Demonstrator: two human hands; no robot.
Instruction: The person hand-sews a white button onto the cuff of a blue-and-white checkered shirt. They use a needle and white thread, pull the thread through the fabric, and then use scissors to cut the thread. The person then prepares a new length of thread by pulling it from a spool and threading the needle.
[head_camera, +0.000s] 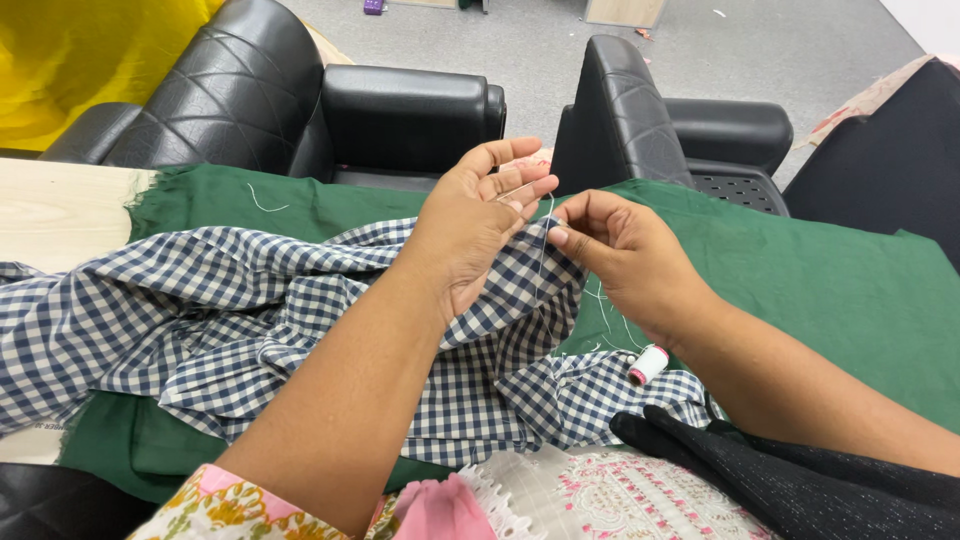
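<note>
Over the green-covered bench, my left hand (478, 225) holds up the checked cloth (250, 320) while my right hand (625, 255) pinches white thread (545, 240), spool (648, 365) just below that grip; stitching looks barely started.

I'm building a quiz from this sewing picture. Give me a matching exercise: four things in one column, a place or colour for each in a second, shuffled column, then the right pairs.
Things
1. thread spool
2. checked cloth
3. green cloth
4. black armchairs

Descriptions
A. navy and white, bunched under the hands
B. spread flat over the table
C. white, lying by the right wrist
D. beyond the table's far edge

Pairs: 1-C, 2-A, 3-B, 4-D
</note>
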